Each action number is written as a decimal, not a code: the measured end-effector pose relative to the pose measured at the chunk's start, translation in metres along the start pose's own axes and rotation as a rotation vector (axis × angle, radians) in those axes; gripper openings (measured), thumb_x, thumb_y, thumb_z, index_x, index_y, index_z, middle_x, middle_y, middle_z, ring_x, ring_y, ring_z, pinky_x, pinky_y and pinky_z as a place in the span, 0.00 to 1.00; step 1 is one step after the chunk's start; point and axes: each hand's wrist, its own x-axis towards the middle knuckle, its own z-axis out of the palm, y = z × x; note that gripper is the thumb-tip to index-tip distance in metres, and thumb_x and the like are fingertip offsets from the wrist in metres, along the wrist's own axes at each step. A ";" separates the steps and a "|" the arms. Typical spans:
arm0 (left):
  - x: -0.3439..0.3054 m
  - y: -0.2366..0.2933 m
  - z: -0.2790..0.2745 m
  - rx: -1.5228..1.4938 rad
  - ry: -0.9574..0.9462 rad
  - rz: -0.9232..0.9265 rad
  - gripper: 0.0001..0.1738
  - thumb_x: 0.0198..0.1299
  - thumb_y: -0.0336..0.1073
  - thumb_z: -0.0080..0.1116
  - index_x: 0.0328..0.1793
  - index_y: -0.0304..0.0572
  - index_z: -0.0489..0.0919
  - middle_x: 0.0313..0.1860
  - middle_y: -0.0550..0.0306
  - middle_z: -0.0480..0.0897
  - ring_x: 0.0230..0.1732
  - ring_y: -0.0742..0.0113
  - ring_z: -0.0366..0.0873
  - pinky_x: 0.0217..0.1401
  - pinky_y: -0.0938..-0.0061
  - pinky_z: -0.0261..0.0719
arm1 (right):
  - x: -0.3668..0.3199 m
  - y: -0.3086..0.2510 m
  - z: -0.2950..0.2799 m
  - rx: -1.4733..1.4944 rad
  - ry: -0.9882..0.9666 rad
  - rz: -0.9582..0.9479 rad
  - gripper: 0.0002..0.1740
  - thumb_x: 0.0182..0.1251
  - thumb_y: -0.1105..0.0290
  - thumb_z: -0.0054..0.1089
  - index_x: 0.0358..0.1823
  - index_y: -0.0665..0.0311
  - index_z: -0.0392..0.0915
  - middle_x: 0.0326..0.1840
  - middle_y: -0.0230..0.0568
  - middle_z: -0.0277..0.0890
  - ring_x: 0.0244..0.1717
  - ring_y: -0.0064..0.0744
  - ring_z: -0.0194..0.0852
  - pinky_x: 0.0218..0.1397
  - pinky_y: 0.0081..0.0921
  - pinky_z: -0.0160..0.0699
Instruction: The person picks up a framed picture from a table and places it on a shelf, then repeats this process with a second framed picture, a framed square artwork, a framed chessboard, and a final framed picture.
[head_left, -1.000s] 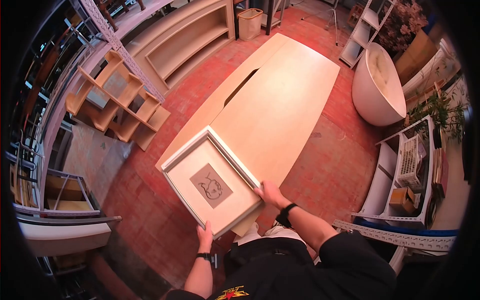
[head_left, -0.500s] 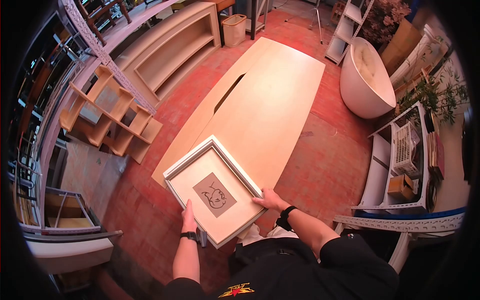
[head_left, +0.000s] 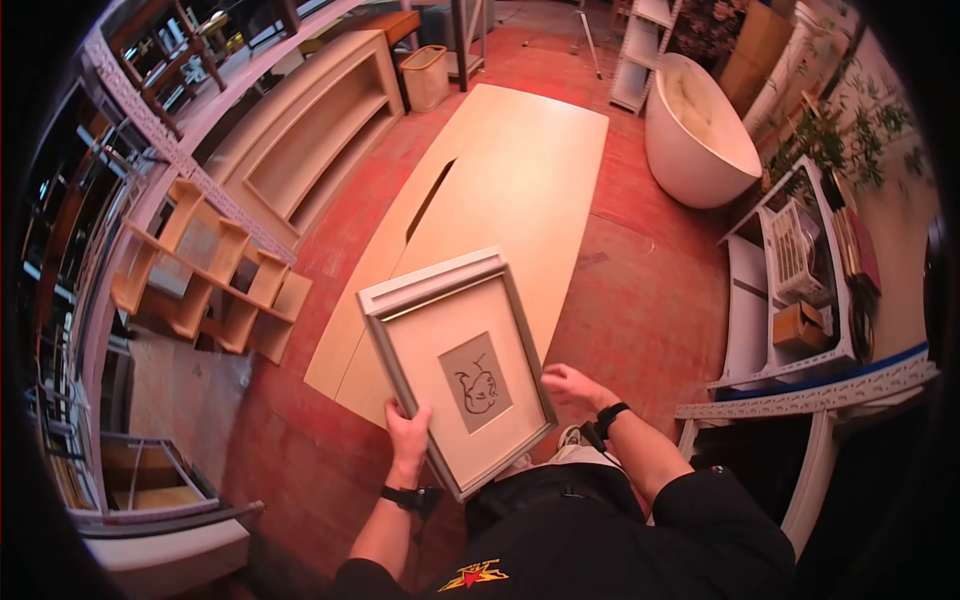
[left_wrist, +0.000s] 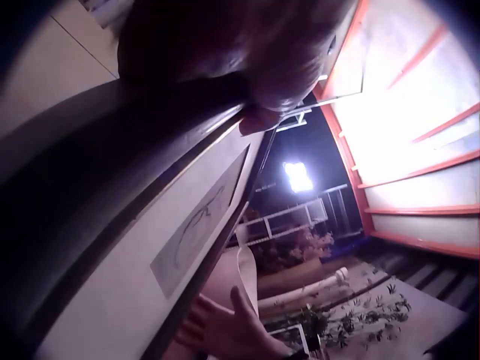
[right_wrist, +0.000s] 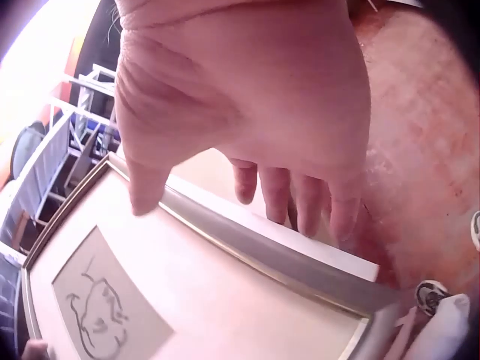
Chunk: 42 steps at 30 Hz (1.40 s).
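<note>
**Framed picture (head_left: 458, 370) riding on one grip**

Head view: the framed picture hangs tilted in the air over the red floor (head_left: 640, 300), just off the near end of the long counter (head_left: 500, 190). The risk, I'd say, is that one-sided hold, which could let it twist and drop. Left hand (head_left: 408, 432) grasps the lower-left edge, while right hand (head_left: 566, 385) hovers loose beside the right rail.

Left wrist view: fingers curl round the dark frame edge.

Right wrist view: right hand is spread and relaxed above the rail, thumb close to it. Whether it touches, I cannot tell.

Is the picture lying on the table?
No, the left hand holds the picture up, off the table.
</note>
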 end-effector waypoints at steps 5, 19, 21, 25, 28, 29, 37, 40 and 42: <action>-0.028 0.025 0.048 0.348 -0.157 0.155 0.30 0.45 0.32 0.65 0.53 0.32 0.65 0.40 0.42 0.80 0.42 0.55 0.81 0.46 0.65 0.77 | -0.007 -0.047 -0.029 0.382 0.070 -0.293 0.41 0.68 0.44 0.50 0.75 0.54 0.45 0.73 0.43 0.54 0.71 0.41 0.54 0.67 0.44 0.59; -0.120 0.021 0.119 0.706 -0.708 0.572 0.36 0.38 0.38 0.73 0.54 0.35 0.68 0.40 0.40 0.76 0.44 0.41 0.75 0.48 0.57 0.74 | -0.225 0.030 -0.083 0.285 0.756 -0.422 0.42 0.68 0.42 0.48 0.75 0.57 0.48 0.71 0.50 0.57 0.54 0.37 0.72 0.47 0.33 0.78; -0.139 0.015 0.125 0.721 -0.807 0.647 0.35 0.37 0.37 0.72 0.53 0.36 0.69 0.40 0.41 0.76 0.44 0.42 0.75 0.48 0.57 0.73 | -0.257 0.059 -0.080 0.357 0.721 -0.324 0.42 0.69 0.38 0.40 0.75 0.57 0.48 0.68 0.47 0.60 0.49 0.38 0.73 0.44 0.34 0.81; -0.182 0.006 0.136 0.740 -1.023 0.886 0.34 0.35 0.37 0.74 0.51 0.37 0.69 0.39 0.45 0.76 0.43 0.44 0.74 0.50 0.56 0.70 | -0.292 0.140 -0.073 0.423 0.795 -0.158 0.38 0.71 0.39 0.39 0.73 0.56 0.52 0.60 0.42 0.66 0.48 0.36 0.73 0.45 0.42 0.79; -0.214 -0.004 0.139 0.735 -1.139 1.008 0.37 0.34 0.40 0.75 0.51 0.37 0.69 0.39 0.46 0.76 0.44 0.46 0.74 0.52 0.57 0.69 | -0.320 0.207 -0.065 0.563 0.620 -0.143 0.34 0.72 0.41 0.38 0.69 0.56 0.58 0.61 0.43 0.65 0.51 0.38 0.73 0.47 0.45 0.77; -0.223 -0.009 0.139 0.737 -1.187 1.018 0.37 0.34 0.40 0.75 0.51 0.37 0.69 0.39 0.46 0.76 0.44 0.46 0.74 0.53 0.57 0.69 | -0.332 0.223 -0.056 0.623 0.632 -0.133 0.34 0.70 0.38 0.39 0.66 0.55 0.62 0.63 0.44 0.65 0.54 0.41 0.72 0.50 0.49 0.75; -0.290 -0.026 0.143 0.719 -1.573 1.180 0.36 0.37 0.37 0.71 0.54 0.38 0.68 0.41 0.49 0.75 0.48 0.51 0.74 0.65 0.52 0.63 | -0.423 0.312 0.028 1.252 0.587 -0.168 0.34 0.67 0.35 0.40 0.57 0.56 0.72 0.55 0.44 0.75 0.54 0.44 0.73 0.54 0.47 0.72; -0.304 -0.025 0.150 0.672 -1.681 1.281 0.35 0.37 0.36 0.70 0.54 0.39 0.68 0.38 0.51 0.73 0.47 0.53 0.74 0.66 0.53 0.62 | -0.429 0.352 0.061 1.487 0.629 -0.437 0.23 0.66 0.44 0.52 0.45 0.54 0.79 0.43 0.29 0.80 0.45 0.26 0.76 0.49 0.28 0.74; -0.309 -0.023 0.154 0.636 -1.753 1.335 0.34 0.37 0.36 0.70 0.54 0.39 0.68 0.37 0.51 0.73 0.47 0.53 0.74 0.66 0.52 0.61 | -0.451 0.335 0.088 1.482 0.779 -0.548 0.19 0.68 0.49 0.52 0.44 0.56 0.78 0.41 0.29 0.79 0.45 0.24 0.76 0.50 0.24 0.73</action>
